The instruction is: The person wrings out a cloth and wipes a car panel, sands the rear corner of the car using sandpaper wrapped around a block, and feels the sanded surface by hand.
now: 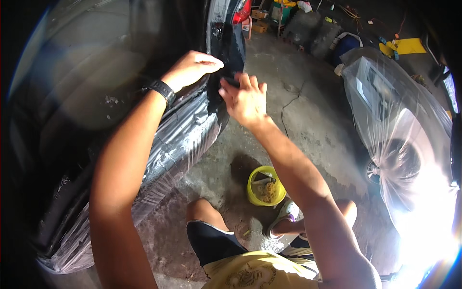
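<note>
My left hand (193,69) reaches over the door opening of a car. Its fingertips are close to the rear body edge, and a black watch or band (161,90) circles the wrist. Part of its fingers is hidden from me. Just right of it, my right hand (249,99) is over the dark body panel (226,54) below the red tail light (242,12). Its fingers are spread and slightly blurred; whether something dark lies under them is unclear. Wrinkled plastic film (184,126) covers the sill below.
A yellow bucket (251,197) with water and loose items inside stands on the concrete floor (267,57) by my foot. At right, a large object wears clear plastic sheeting (379,133), near a glaring light (426,231). A thin cable (285,112) crosses the floor; clutter lies beyond.
</note>
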Demonstrator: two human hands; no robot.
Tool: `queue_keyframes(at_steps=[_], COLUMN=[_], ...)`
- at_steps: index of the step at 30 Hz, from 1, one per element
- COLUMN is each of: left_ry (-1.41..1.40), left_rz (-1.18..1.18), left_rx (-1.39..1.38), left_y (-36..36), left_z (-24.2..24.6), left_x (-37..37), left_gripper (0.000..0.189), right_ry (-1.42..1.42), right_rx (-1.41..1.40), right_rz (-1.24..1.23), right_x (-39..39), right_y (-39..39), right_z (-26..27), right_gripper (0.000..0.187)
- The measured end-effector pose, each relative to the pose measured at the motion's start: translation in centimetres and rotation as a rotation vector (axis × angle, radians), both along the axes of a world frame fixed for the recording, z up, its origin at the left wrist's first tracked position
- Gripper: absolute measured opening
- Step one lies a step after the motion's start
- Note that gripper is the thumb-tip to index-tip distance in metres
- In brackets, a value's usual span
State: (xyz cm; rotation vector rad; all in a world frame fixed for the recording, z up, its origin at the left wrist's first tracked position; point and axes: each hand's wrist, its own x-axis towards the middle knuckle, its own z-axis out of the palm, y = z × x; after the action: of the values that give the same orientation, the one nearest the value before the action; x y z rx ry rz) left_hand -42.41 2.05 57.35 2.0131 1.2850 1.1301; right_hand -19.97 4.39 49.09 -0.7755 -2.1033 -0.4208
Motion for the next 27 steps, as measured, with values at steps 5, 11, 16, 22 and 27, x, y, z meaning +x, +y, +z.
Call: queue_keyframes(at_steps=[5,11,16,22,27], left_ry=[0.019,0.021,-0.007,-0.007,0.041], left_rz=[0.009,0.024,0.017,0.022,0.026], left_rx=[0.027,0.022,-0.015,-0.01,0.016], left_y=[-0.5,-0.6,-0.2,-0.5,-0.5], left_z=[-0.6,0.2,-0.5,-0.2,0.8], left_x=[-0.5,0.6,0.1,0.1,0.1], left_gripper=[0.035,0.033,0.033,0.033,0.034], right_ry=[-0.023,-0.04,-0.003,-0.015,-0.001], right_rx=[-0.109,-0.086,-0.101,-0.111,-0.068], right_rz=[-0.048,-0.086,0.02,-0.043,-0.01], right_x=[-1.1,-1.6,-0.7,-1.7,-0.8], right_y=[-2.0,0.2,-1.7,-0.8,0.6], right_z=[-0.6,1.3,-0.6,-0.1,0.9], right_gripper=[0.032,0.032,0.032,0.031,0.03])
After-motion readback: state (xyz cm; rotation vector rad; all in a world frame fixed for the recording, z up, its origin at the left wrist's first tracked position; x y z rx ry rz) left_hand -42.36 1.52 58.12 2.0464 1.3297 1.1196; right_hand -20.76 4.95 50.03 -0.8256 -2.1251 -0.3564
